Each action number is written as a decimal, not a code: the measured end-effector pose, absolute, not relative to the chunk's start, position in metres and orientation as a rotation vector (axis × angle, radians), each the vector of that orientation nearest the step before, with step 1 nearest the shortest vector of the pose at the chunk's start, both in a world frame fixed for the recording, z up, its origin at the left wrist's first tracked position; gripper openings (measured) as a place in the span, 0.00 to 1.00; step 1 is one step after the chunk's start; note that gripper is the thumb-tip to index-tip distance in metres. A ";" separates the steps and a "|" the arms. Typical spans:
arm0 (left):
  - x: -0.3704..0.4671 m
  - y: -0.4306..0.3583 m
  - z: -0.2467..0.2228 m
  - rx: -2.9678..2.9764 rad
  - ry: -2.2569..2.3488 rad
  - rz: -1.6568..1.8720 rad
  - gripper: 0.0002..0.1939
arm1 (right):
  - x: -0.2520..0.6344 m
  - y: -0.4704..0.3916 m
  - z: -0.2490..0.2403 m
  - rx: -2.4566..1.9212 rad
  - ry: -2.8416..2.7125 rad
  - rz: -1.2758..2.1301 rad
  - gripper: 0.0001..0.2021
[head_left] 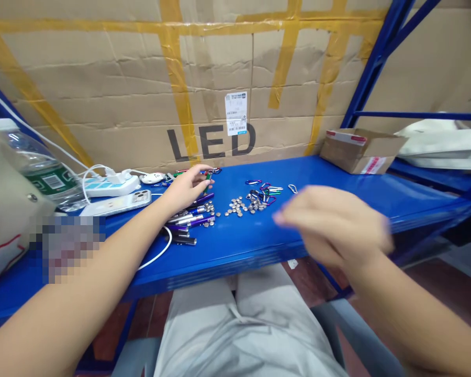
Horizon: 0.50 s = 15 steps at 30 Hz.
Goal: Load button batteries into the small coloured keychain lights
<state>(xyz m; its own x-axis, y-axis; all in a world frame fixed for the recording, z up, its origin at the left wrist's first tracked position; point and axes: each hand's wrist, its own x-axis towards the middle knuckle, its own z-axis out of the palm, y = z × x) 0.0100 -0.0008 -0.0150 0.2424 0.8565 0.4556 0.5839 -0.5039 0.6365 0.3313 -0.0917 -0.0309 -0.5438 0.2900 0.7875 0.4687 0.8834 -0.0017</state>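
Note:
My left hand point(186, 186) is over the back of a pile of slim metal tubes, its thumb and fingers closed around a green penlight point(208, 182). In front of it lie purple, blue, silver and black penlight tubes point(190, 219). Loose button cells point(234, 206) are scattered just right of the tubes. Beyond those sits a heap of coloured carabiner clips point(265, 195), with a single silver clip point(293, 188) apart from it. My right hand point(333, 222) is raised above the shelf's front edge, smeared by motion; whether it holds anything is hidden.
A white phone point(118, 203), a power strip point(112, 186) and a water bottle point(49, 167) crowd the left side. White cable point(168, 243) crosses the blue shelf point(235, 241). An open cardboard box point(361, 150) stands at the back right, and a big taped carton point(204, 68) backs the shelf.

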 end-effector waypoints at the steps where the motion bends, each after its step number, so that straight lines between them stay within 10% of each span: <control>1: 0.010 -0.002 -0.015 2.184 1.337 1.126 0.18 | 0.324 -0.063 -0.023 -0.651 -2.197 -0.330 0.10; 15: 0.010 -0.004 -0.013 2.212 1.281 1.039 0.18 | 0.315 0.040 -0.019 -1.419 -2.746 -0.555 0.14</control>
<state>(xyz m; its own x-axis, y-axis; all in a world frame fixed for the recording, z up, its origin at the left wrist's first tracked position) 0.0103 -0.0038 -0.0134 0.3110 0.8581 0.4086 0.5768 -0.5121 0.6364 0.3149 0.0398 -0.0190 -0.5920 0.7898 0.1605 0.7902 0.5296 0.3085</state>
